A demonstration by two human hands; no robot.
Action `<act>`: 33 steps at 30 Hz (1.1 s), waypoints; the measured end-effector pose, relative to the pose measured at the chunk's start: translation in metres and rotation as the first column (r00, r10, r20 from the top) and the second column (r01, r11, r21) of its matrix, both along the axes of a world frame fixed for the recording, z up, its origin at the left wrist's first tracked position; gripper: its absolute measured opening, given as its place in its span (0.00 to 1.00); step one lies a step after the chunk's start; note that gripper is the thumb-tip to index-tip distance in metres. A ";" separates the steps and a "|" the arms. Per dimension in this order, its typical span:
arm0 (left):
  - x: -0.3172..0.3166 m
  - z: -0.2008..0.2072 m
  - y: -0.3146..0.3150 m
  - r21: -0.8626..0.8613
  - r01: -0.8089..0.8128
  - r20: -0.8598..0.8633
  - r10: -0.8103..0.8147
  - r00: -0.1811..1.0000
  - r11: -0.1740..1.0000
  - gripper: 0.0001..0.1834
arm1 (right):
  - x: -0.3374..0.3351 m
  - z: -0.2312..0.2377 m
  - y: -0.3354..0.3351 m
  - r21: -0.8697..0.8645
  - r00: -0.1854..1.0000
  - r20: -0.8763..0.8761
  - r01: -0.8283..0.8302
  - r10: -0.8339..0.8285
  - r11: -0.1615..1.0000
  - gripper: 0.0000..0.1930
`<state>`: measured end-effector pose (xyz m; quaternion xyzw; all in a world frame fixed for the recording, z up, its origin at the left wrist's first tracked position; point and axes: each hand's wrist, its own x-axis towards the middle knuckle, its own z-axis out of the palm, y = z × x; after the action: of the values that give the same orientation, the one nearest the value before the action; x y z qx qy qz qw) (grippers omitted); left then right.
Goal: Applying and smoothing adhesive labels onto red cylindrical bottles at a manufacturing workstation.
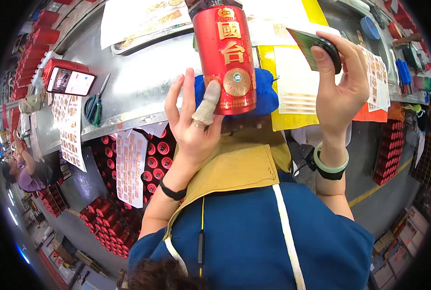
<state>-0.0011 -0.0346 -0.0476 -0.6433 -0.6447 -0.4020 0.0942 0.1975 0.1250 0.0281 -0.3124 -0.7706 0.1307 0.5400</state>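
A red bottle (225, 60) with gold lettering and a round gold emblem lies on a folded blue cloth (266, 94), its base toward me. My left hand (193, 118) is at its lower left, fingers spread. One finger, wearing a knitted pale cover (207, 104), presses against the red surface; two others stretch up beside the bottle. To the right, my right hand (343, 79) pinches a flat black thing with a greenish face (322, 50) between thumb and fingers, above the label sheets. Its exact kind cannot be made out.
On the metal bench (128, 72) lie scissors (97, 101), a phone (71, 81) propped on a red box, and label sheets (66, 128). More sheets (297, 94) lie on yellow backing at right. Stacked red bottles (111, 224) stand below left. Another person (29, 166) is at far left.
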 end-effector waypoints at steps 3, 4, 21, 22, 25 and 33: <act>-0.004 0.024 0.006 -0.141 0.051 -0.031 -0.056 0.998 0.989 0.39 | -0.004 -0.001 -0.003 -0.066 0.999 -0.018 -0.034 0.033 0.997 0.11; -0.008 0.026 0.009 -0.201 0.106 -0.009 -0.111 0.994 0.974 0.41 | -0.005 -0.002 -0.005 -0.074 1.000 -0.007 -0.031 0.030 0.997 0.11; -0.001 0.004 0.011 0.027 0.085 0.224 -0.089 0.971 0.996 0.41 | -0.018 -0.020 -0.038 0.062 0.865 0.319 -0.426 0.387 0.902 0.17; 0.000 0.006 0.011 0.005 0.074 0.212 -0.073 0.974 0.997 0.42 | -0.018 -0.013 -0.036 0.036 0.858 0.355 -0.408 0.370 0.912 0.16; 0.002 0.015 0.010 -0.082 0.052 0.093 -0.044 0.995 0.995 0.43 | -0.021 0.001 -0.020 -0.084 0.920 0.243 -0.296 0.308 0.952 0.14; 0.001 0.001 0.011 0.084 0.108 0.276 -0.127 0.953 0.991 0.43 | -0.031 0.007 -0.007 -0.011 0.962 0.174 -0.210 0.209 0.978 0.14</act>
<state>-0.0003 -0.0235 -0.0468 -0.6133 -0.5982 -0.5157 -0.0004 0.1669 0.1185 0.0352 -0.2375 -0.8440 0.1564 0.4547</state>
